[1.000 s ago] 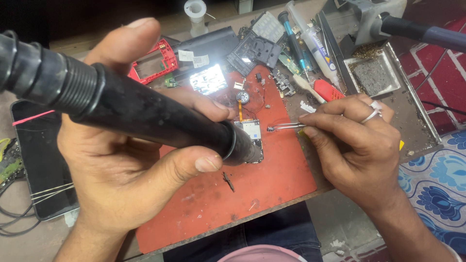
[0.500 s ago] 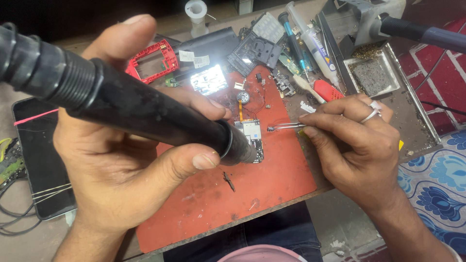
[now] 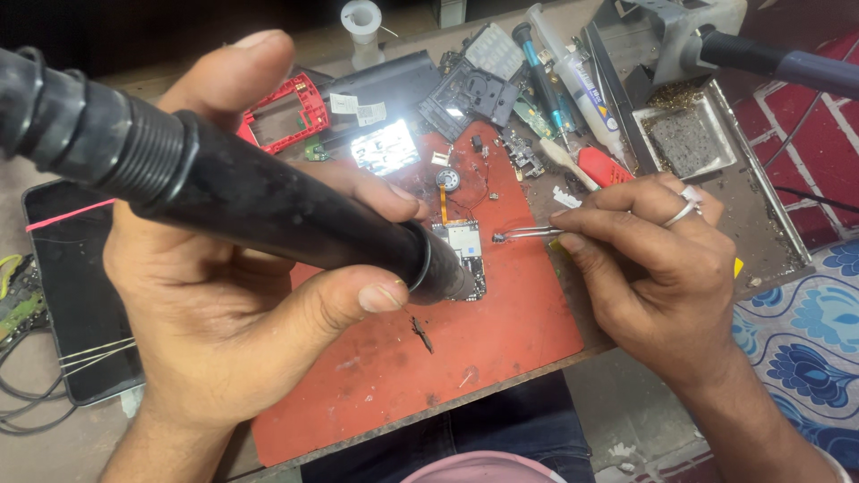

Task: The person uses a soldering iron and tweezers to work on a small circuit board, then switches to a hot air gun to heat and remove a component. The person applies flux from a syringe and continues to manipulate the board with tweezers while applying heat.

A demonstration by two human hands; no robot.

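The left hand fills the left side of the frame. Its grip is closed around a thick black hot air tool, with the tip down on a small circuit board. The board lies in the middle of the frame on a red mat on the tabletop. The right hand, on the right side, pinches thin metal tweezers shut. Their tips sit just beside the board. A red phone frame lies near the top.
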